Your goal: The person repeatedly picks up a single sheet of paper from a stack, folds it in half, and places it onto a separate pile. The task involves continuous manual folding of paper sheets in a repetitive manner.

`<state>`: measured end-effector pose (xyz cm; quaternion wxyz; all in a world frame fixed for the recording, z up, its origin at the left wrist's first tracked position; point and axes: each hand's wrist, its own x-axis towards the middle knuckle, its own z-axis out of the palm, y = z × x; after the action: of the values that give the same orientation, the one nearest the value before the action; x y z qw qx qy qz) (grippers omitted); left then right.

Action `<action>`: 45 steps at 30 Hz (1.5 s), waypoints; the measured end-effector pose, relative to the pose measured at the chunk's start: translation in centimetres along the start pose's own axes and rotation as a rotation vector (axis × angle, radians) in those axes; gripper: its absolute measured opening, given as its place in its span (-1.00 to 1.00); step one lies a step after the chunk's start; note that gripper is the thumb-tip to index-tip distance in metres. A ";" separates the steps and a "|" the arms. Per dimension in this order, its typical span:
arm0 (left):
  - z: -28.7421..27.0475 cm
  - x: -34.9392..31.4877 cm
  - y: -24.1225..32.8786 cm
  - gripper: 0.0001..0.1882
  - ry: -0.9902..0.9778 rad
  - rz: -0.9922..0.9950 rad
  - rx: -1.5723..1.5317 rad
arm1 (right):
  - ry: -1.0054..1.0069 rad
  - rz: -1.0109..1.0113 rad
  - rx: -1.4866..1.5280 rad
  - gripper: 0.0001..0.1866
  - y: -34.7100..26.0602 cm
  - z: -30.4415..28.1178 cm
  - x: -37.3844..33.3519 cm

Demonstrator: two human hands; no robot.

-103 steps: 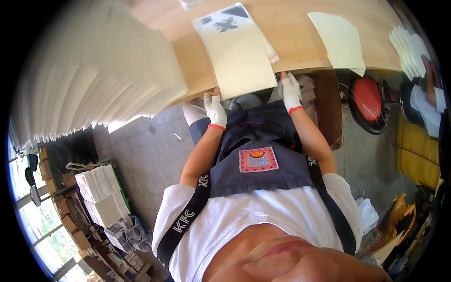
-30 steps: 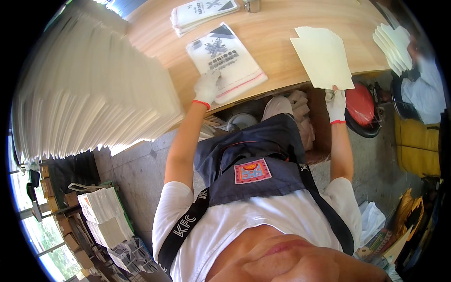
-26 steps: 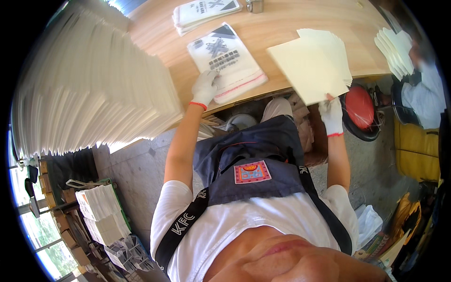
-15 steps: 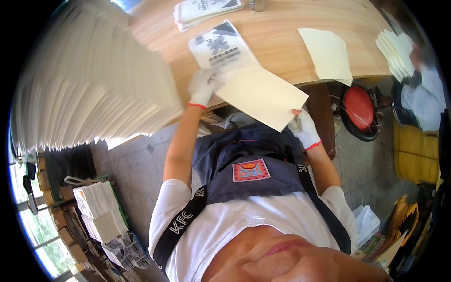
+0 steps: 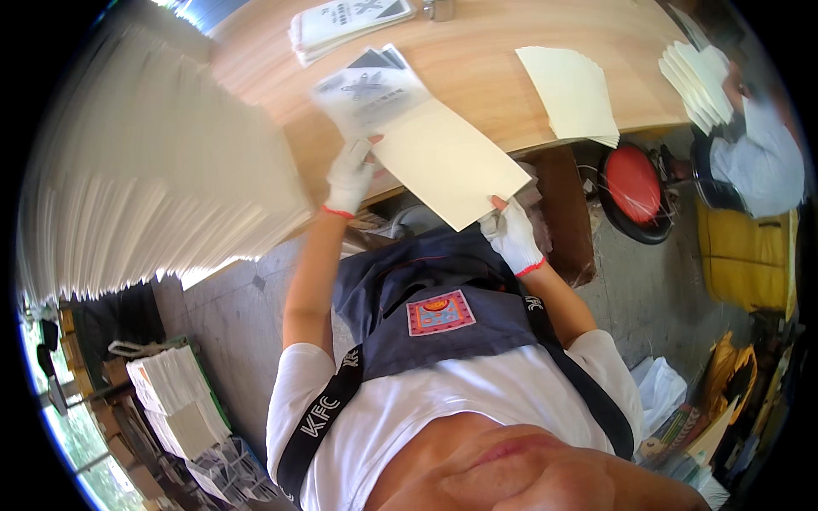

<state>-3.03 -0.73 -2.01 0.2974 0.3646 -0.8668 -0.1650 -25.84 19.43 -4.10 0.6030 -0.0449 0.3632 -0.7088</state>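
Observation:
My right hand [image 5: 513, 232], in a white glove with bare fingertips, grips the near right corner of a cream paper pad [image 5: 452, 162]. The pad is tilted and its far end overlaps a translucent plastic bag [image 5: 368, 92] with dark print. Whether that end lies inside the bag or on top of it, I cannot tell. My left hand [image 5: 351, 175], gloved alike, pinches the bag's near left edge beside the pad's left corner, with the thumb on top.
A tall paper stack [image 5: 153, 162] rises at the left. Printed bags [image 5: 345, 25] lie at the far edge near a small metal object [image 5: 439, 9]. Fanned cream sheets [image 5: 571, 94] lie to the right. Another person's hand [image 5: 734, 85] touches more sheets [image 5: 694, 85]. A red stool [image 5: 632, 183] stands below.
The pad has moved farther over or into the bag, so less of the bag shows beyond it. My right hand has come closer to the left one. The whole view has shifted slightly.

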 end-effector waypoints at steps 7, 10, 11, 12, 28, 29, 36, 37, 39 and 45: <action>9.1 -1.6 4.9 -0.36 0.775 -0.553 -1.479 | -0.129 0.036 -0.083 -0.70 -1.5 2.0 -3.5; 9.4 -1.3 6.2 -0.51 0.403 -0.867 -2.191 | -0.086 0.036 -0.204 -0.78 -2.4 3.3 -4.7; 9.7 -1.6 6.2 -0.50 0.236 -0.826 -2.262 | -0.099 0.057 -0.207 -0.78 -2.5 3.3 -4.7; 10.3 -1.9 6.1 -0.48 0.060 -0.783 -2.321 | -0.108 0.076 -0.206 -0.77 -2.6 3.1 -4.7; 12.8 -10.2 4.5 -0.72 0.030 -1.048 -1.363 | -0.017 0.363 -0.051 -0.67 5.5 3.8 4.7; 12.3 -11.0 3.8 -0.70 -0.029 -1.032 -1.358 | -0.141 0.354 -0.258 -0.67 4.9 3.7 4.3; 4.8 -11.6 3.5 -0.74 0.078 -1.006 -1.253 | -0.646 -0.577 -1.667 -0.82 5.5 5.6 4.8; 4.7 -11.7 3.2 -0.75 0.032 -1.036 -1.236 | -0.676 -0.604 -1.788 -0.82 6.2 5.8 5.0; 4.9 -11.7 2.8 -0.75 -0.012 -1.025 -1.204 | -0.731 -0.670 -2.038 -0.80 7.1 6.4 5.7; 4.7 -12.1 2.3 -0.74 0.029 -1.071 -1.146 | -0.652 -0.044 -1.310 -0.85 4.5 6.2 5.6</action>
<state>-0.50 10.01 -9.25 0.3303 0.5248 -0.3485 -0.7028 -20.55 11.58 -4.20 0.5155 -0.6124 0.5138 -0.3086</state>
